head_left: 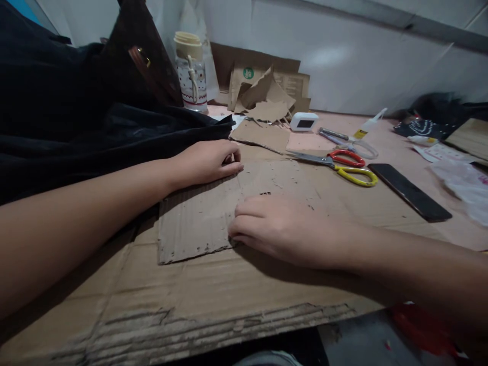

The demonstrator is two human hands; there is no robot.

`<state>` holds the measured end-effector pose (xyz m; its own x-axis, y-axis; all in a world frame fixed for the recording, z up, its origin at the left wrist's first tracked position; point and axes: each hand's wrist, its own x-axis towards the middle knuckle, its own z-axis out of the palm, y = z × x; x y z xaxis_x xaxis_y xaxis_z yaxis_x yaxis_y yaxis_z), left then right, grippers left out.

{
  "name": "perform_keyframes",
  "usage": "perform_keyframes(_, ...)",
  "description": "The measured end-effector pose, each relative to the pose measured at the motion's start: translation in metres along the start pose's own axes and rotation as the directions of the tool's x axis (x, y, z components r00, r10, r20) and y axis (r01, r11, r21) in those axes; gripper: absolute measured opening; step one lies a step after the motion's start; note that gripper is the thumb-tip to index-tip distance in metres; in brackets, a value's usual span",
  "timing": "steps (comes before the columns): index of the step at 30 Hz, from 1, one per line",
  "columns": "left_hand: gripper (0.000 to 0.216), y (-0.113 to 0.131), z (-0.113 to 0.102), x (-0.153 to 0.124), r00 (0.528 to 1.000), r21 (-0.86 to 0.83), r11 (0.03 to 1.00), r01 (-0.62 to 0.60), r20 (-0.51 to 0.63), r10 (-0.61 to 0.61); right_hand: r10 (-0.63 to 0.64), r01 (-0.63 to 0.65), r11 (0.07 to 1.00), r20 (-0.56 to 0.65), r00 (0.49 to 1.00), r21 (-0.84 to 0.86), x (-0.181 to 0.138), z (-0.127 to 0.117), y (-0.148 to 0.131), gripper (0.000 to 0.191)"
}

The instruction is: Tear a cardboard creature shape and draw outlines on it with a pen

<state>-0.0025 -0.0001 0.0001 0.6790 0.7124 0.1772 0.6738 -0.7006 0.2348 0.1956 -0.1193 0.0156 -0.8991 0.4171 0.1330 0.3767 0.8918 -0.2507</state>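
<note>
My left hand [209, 161] rests on the far left part of a cardboard sheet [194, 223], its fingers loosely curled towards the thumb with nothing visible between them. At the sheet's near edge is my right hand [274, 229], palm down, fingers bent and pressed together. Its fingertips are partly hidden, so I cannot tell what, if anything, they hold. Small dark cardboard crumbs [265, 193] lie between the hands. Under the sheet is a larger piece of cardboard [213, 290] with a torn, ridged front edge. Scissors [343, 165] with one red and one yellow handle lie beyond my right hand.
A black phone [409, 192] lies at the right. Behind stand a bottle [192, 76], torn cardboard scraps [270, 96] and a small white device [304, 122]. A glue bottle [368, 126] lies near the wall. Dark cloth [95, 137] drapes the left side. Crumpled plastic [463, 185] lies far right.
</note>
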Motion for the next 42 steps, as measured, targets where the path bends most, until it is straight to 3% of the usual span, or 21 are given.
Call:
perform_keyframes(2, 0.032, 0.000, 0.000, 0.000, 1.000, 0.006, 1.000, -0.003, 0.004, 0.003, -0.024, 0.024, 0.999, -0.009, 1.000, 0.040, 0.000, 0.003, -0.006, 0.017)
perform_keyframes(7, 0.032, 0.000, -0.001, 0.002, 0.999, 0.030, 0.999, 0.026, 0.034, -0.027, -0.125, 0.066, 0.897, 0.107, 0.986, 0.438, -0.002, 0.001, -0.026, 0.006)
perform_keyframes(9, 0.032, 0.001, -0.002, 0.002, 0.998, 0.037, 0.999, 0.035, 0.043, -0.037, -0.153, 0.120, 0.872, 0.031, 0.988, 0.475, -0.005, -0.004, -0.026, 0.022)
perform_keyframes(11, 0.033, 0.002, -0.002, 0.001, 0.998, 0.034, 0.999, 0.038, 0.042, -0.039, -0.083, 0.117, 0.881, -0.092, 0.992, 0.458, -0.009, -0.013, -0.018, 0.036)
perform_keyframes(13, 0.033, 0.002, -0.003, 0.001, 0.999, 0.016, 0.999, 0.032, 0.030, -0.032, 0.059, 0.035, 0.911, -0.215, 0.975, 0.411, -0.014, -0.023, -0.001, 0.038)
perform_keyframes(17, 0.036, 0.000, -0.002, 0.001, 0.999, -0.005, 1.000, 0.027, 0.027, -0.027, 0.322, -0.220, 0.935, -0.408, 0.854, 0.278, -0.031, -0.039, 0.048, 0.027)
perform_keyframes(19, 0.038, -0.002, -0.001, 0.001, 0.999, -0.012, 1.000, 0.015, 0.039, -0.015, 0.402, -0.312, 0.910, -0.400, 0.824, 0.273, -0.041, -0.042, 0.071, 0.019)
perform_keyframes(24, 0.045, 0.001, -0.002, 0.000, 0.997, -0.058, 0.998, -0.004, 0.082, 0.009, 0.379, -0.336, 0.917, -0.211, 0.901, 0.212, -0.060, -0.040, 0.098, 0.016)
perform_keyframes(29, 0.041, 0.010, -0.014, -0.002, 0.967, -0.094, 0.995, 0.036, 0.256, -0.010, 0.371, -0.364, 0.914, -0.009, 0.929, 0.179, -0.062, -0.041, 0.081, 0.018)
perform_keyframes(34, 0.037, 0.020, -0.023, -0.005, 0.920, -0.087, 0.991, 0.103, 0.386, -0.062, 0.370, -0.362, 0.905, 0.009, 0.929, 0.224, -0.056, -0.037, 0.062, 0.016)
perform_keyframes(37, 0.041, 0.032, -0.016, -0.008, 0.943, -0.069, 0.988, 0.139, 0.315, -0.111, 0.379, -0.366, 0.900, -0.008, 0.926, 0.238, -0.053, -0.030, 0.057, 0.020)
perform_keyframes(42, 0.048, 0.046, 0.003, -0.011, 0.987, -0.057, 0.996, 0.074, 0.149, -0.064, 0.441, -0.414, 0.876, -0.063, 0.895, 0.247, -0.049, -0.018, 0.063, 0.019)
